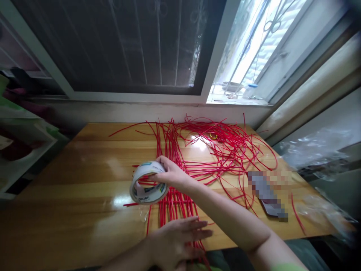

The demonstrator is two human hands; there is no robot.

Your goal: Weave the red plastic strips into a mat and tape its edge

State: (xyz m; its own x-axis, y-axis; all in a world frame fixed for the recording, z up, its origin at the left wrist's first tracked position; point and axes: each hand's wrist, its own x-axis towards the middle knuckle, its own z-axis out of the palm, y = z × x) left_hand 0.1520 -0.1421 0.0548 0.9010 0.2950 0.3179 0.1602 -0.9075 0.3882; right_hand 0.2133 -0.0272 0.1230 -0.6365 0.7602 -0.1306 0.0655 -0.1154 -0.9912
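My right hand (170,172) pinches the rim of a wide roll of clear tape (150,197) with a white core, held tilted above red plastic strands (172,150). These strands cross each other in a loose grid on the wooden table, partly hidden by the roll and my arms. My left hand (180,239) lies low over the near ends of the strands, by the table's front edge. Its fingers are stretched out and apart. A flap of clear film (143,213) shows just below the roll.
A tangled heap of red strands (231,143) covers the table's back right, with a small gold-coloured item (213,136) among it. A partly pixelated dark flat object (269,197) lies at the right. Clear plastic bags (321,150) hang beyond the table (70,188). A window stands behind.
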